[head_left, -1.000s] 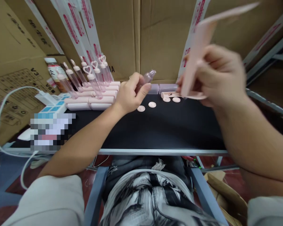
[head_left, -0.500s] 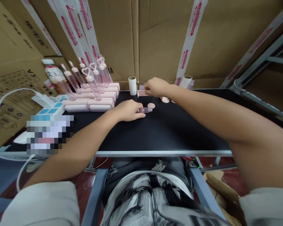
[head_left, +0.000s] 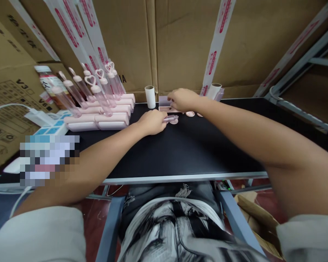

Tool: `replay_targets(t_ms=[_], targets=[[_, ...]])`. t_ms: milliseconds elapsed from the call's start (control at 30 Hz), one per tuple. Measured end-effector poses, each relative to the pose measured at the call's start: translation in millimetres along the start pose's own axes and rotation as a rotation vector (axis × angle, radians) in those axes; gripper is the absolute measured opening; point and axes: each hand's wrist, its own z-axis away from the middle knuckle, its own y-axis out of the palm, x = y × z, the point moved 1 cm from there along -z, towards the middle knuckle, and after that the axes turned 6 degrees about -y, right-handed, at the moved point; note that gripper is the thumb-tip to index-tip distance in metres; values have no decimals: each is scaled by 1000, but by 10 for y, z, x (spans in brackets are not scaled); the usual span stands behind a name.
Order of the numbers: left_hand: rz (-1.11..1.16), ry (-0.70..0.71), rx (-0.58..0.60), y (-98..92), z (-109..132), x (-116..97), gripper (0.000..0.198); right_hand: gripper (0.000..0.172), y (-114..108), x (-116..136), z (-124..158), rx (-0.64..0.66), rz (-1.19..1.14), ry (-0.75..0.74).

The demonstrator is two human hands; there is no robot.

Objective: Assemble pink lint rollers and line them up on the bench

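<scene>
A: What was the place like?
B: A black table (head_left: 158, 156) against taped cartons (head_left: 180, 43), with a metal shelf (head_left: 324, 62) at right.
A: What had changed?
B: A second earlier the right hand (head_left: 182, 102) held a pink piece up high at right; now it was low at the far middle, over a pink case (head_left: 165, 109). The tube (head_left: 170, 118) now overlapped a disc (head_left: 174, 122); half a second before, it was on the near side.
A: And the grips?
B: The left hand (head_left: 153, 122) was clamped on the tube. The right's fingers were bent at the case; I couldn't tell whether they pinched it.
A: Containers?
B: The case's hollow faced up, a dark spot inside. At far left, a bottle (head_left: 47, 79) held brown drink.
</scene>
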Motion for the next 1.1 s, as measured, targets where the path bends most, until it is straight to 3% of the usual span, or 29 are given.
replay_targets(t_ms=[133,267,500,667,900,1100], targets=[[-12,-35,-31,23,-80,-11,33,39,-56,-38,393,-150,-76,-8],[-3,-44,-62,68,-149,-27,37,40,82,83,799,-169,-75,-100],[54,-159,-133,53,-83,8,29,43,233,114,1031,-332,-171,-140],[212,-202,-216,68,-6,191,21,53,332,272,1091,-210,-153,-298],[172,180,-159,92,70,238,18,67,448,278,1007,-79,-89,-187],[45,164,-53,62,90,211,23,69,449,173,915,-30,-63,-141]])
